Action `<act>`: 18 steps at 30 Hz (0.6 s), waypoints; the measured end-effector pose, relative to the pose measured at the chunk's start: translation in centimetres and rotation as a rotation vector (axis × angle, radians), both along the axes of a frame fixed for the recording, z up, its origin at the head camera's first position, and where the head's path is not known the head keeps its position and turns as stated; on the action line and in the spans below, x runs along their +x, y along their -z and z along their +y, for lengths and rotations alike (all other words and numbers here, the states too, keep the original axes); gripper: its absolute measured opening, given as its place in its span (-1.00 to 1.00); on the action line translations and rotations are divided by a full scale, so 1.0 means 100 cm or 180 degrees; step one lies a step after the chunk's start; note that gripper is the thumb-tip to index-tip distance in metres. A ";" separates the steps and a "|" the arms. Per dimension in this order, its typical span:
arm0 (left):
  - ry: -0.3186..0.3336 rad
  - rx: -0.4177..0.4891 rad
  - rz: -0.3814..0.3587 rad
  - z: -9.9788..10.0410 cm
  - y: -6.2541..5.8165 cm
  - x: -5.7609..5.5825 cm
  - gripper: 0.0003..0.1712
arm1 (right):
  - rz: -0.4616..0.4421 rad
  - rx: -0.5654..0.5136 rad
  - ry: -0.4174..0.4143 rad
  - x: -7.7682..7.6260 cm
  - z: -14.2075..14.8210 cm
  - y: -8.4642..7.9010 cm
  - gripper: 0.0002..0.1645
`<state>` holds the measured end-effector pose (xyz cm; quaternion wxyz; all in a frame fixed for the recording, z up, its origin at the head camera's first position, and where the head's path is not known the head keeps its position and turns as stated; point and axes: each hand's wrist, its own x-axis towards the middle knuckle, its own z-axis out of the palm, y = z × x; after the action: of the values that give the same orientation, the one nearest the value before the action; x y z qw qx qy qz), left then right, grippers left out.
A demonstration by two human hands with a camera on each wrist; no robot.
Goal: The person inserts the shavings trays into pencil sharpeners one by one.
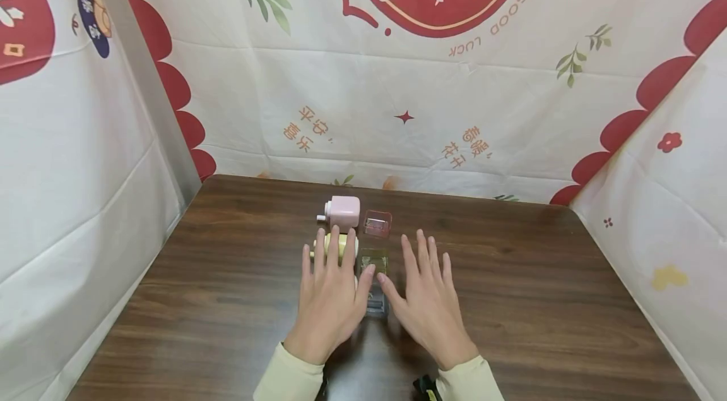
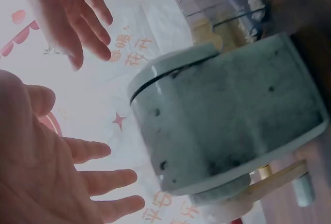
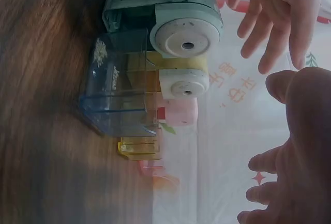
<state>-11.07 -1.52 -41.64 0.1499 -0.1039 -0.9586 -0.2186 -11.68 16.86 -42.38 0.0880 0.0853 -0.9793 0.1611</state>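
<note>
Two hands [image 1: 331, 307] [image 1: 430, 311] spread, green sharpener [image 2: 232, 110] beneath the left, wide tabletop [image 1: 539, 300] rightward to edge [image 1: 630, 306]

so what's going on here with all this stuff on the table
A person holds both hands in the air with fingers spread, gripping nothing: the left hand over the green sharpener, the right hand off to its right. What look like crank pencil sharpeners stand in a row on the table: green nearest, then the yellow sharpener, then the pink sharpener. To their right sit see-through bins: blue bin, yellow bin and red bin.
</note>
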 end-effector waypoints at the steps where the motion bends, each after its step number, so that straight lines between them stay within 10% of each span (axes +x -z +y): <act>1: 0.0009 -0.0013 0.0003 -0.001 -0.002 -0.001 -0.20 | 0.0021 0.0023 -0.0024 -0.001 0.000 -0.001 0.07; 18: 0.0544 -0.0286 -0.0309 -0.032 -0.041 -0.027 -0.04 | 0.0159 0.0209 -0.0340 -0.016 0.019 -0.020 0.08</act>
<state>-13.78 -4.69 -37.50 0.0793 -0.1811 -0.9612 -0.1922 -13.29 18.77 -40.37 0.1008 0.1442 -0.9756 0.1312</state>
